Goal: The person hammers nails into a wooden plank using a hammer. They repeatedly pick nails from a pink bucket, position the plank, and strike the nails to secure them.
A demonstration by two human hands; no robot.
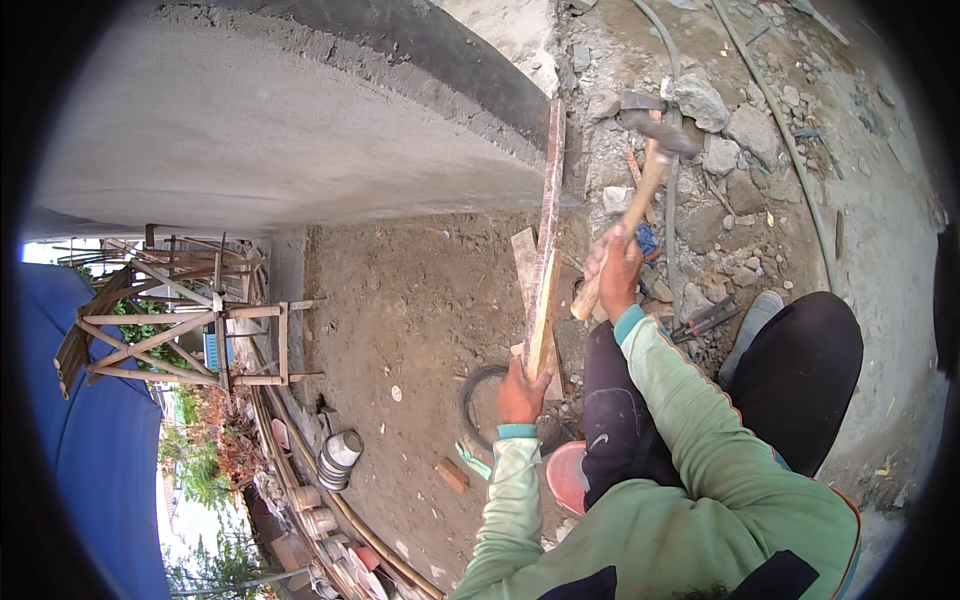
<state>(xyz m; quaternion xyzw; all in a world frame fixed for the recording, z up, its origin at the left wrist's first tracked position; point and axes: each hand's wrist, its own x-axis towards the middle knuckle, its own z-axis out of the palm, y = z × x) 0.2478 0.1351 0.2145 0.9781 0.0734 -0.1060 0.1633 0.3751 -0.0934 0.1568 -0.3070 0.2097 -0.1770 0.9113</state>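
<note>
My left hand point(522, 390) is closed round the near end of a long, narrow wooden batten point(550, 215). The batten reaches away from me, its far end beside the corner of the grey plastered wall point(420, 150). My right hand point(617, 268) grips a hammer point(645, 190) by its wooden handle, off to the right of the batten. Motion smears the hammer's head, which is raised and apart from the wood. Partly hidden behind it, another metal tool head point(640, 102) lies on the rubble. Below my left hand is a flat board point(525, 262) on the dirt.
Broken concrete point(755, 135) and a hose point(790, 140) lie at the right. Near my foot is a dark long-handled tool point(705, 318). A black coil point(468, 400) and a brick point(453, 475) rest on the dirt. Buckets point(340, 458) and a wooden trestle point(150, 350) stand left.
</note>
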